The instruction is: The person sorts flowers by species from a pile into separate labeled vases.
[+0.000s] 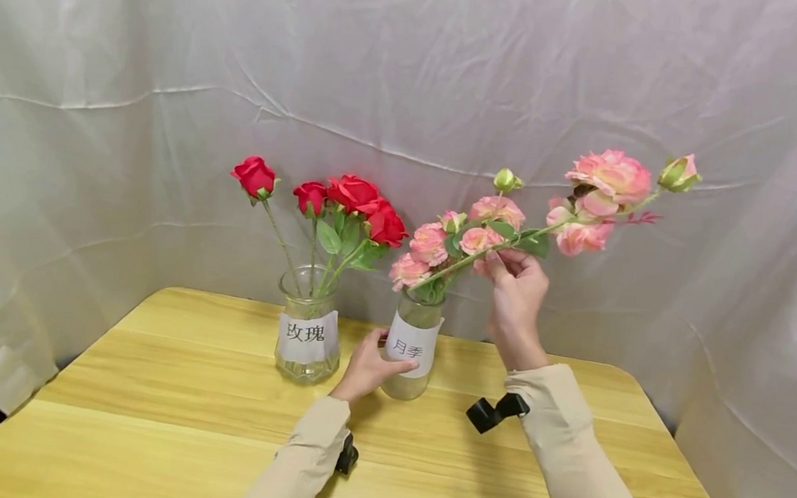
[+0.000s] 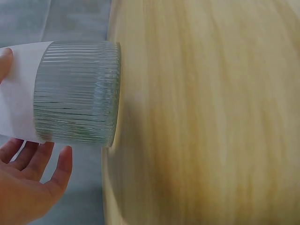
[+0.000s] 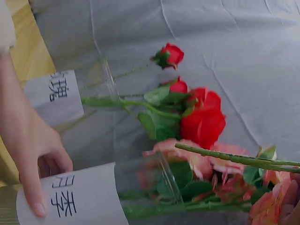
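Observation:
My left hand [image 1: 371, 367] grips a ribbed glass vase [image 1: 406, 389] around its white paper label, thumb on the front and fingers behind. Pink flowers [image 1: 429, 243] with green leaves stand in this vase. Between thumb and fingers, my right hand [image 1: 521, 300] pinches the green stem of a pink flower spray [image 1: 612, 177], which slants up to the right. In the right wrist view the bare lower end of that stem [image 3: 206, 152] is outside the glass, near the vase mouth. The left wrist view shows the vase base [image 2: 110, 93] on the table.
Left of my left hand stands another labelled glass vase [image 1: 307, 366] holding several red roses [image 1: 354, 193]. Both vases are near the back edge of the wooden table [image 1: 185, 419]. A grey cloth [image 1: 383, 70] hangs behind and at the sides.

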Demonstrator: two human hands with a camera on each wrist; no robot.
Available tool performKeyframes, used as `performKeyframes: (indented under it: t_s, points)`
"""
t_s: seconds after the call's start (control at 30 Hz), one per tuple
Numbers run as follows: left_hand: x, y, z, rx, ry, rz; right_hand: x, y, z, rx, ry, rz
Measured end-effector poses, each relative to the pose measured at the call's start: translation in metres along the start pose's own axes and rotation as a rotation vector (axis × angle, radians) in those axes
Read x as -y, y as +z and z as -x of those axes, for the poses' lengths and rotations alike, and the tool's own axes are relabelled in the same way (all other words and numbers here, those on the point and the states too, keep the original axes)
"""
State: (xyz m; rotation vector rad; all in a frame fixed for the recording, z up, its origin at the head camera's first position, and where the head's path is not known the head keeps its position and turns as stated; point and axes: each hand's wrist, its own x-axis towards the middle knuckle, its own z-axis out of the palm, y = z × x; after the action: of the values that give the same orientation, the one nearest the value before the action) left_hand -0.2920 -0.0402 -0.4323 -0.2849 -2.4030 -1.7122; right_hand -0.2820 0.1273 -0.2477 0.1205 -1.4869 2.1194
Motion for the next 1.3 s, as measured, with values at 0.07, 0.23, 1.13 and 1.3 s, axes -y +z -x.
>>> performKeyframes:
  t_s: [0.07,0.23,1.13,1.3]
  points:
    - [0.0,0.0,0.0,-0.004,0.001,-0.002,-0.003,-0.002,-0.005,-0.004,0.005,0.014]
    - [0.0,0.001,-0.001,-0.013,0.005,-0.019,-0.011,-0.006,-0.018,-0.01,0.011,0.053]
    - [0.003,0.004,-0.002,-0.035,0.021,-0.015,-0.033,-0.022,-0.033,0.003,0.073,0.079]
    - [0.003,0.003,-0.001,-0.036,0.015,-0.014,-0.036,-0.026,-0.032,0.033,0.067,0.147]
